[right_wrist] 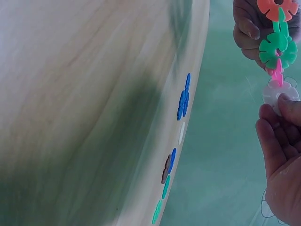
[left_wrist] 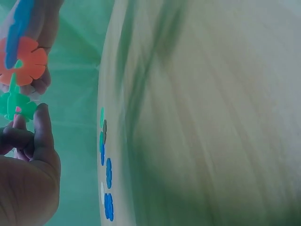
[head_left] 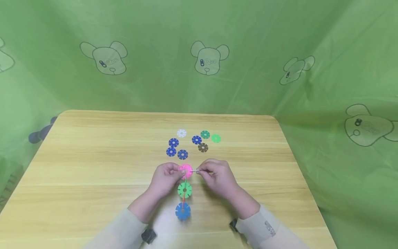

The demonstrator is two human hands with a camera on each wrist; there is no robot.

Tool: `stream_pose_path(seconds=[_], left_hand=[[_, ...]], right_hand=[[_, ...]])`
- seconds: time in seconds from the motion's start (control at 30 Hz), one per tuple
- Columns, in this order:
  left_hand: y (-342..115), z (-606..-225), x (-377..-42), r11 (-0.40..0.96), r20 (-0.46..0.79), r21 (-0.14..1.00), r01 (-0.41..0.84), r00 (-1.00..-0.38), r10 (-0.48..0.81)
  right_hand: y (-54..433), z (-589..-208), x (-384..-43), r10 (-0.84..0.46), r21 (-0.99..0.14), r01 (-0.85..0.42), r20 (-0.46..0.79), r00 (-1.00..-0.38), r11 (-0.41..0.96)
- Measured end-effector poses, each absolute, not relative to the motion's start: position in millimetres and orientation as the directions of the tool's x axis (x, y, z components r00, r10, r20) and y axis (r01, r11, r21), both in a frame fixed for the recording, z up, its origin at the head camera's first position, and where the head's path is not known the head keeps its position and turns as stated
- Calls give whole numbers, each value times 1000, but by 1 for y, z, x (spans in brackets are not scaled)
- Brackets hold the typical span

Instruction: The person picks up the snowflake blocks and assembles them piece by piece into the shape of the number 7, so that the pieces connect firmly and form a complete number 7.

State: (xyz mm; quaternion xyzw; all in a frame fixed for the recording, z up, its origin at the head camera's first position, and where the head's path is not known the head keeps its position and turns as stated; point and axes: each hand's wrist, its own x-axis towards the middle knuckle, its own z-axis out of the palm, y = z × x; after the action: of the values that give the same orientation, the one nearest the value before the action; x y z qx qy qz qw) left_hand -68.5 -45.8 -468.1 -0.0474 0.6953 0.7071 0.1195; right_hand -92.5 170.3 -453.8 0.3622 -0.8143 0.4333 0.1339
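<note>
A chain of slotted plastic discs hangs between my hands: a blue disc nearest me, an orange disc seen edge-on from the head, then green discs and a pink disc. My left hand pinches the pink disc between thumb and fingers. With thumb and fingertips, my right hand pinches a whitish, see-through disc, edge-on in the head view. Its edge meets the pink disc's right rim. The right wrist view shows pink and whitish discs overlapping at a slot.
Loose discs lie farther back on the wooden table: a white disc, several dark blue discs, a brown disc, a dark green disc and a light green disc. A green curtain hangs behind.
</note>
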Motion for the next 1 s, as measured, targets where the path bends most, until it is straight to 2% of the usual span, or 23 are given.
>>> stream_pose_path(seconds=[0.4,0.6,0.73,1.0], left_hand=[[-45,-468,-67,22,-228,974,-227,-969,96],[-46,-469,-68,54,-207,978,-202,-971,117],[-48,-470,-69,89,-161,985,-151,-980,120],[-47,-470,-64,267,37,961,68,-992,119]], right_hand=[[165,-459,-90,-448,-637,-694,541,-712,334],[166,-457,-89,-452,-667,-650,483,-750,365],[165,-455,-91,-443,-673,-625,456,-772,396],[164,-458,-93,-428,-675,-600,433,-793,430]])
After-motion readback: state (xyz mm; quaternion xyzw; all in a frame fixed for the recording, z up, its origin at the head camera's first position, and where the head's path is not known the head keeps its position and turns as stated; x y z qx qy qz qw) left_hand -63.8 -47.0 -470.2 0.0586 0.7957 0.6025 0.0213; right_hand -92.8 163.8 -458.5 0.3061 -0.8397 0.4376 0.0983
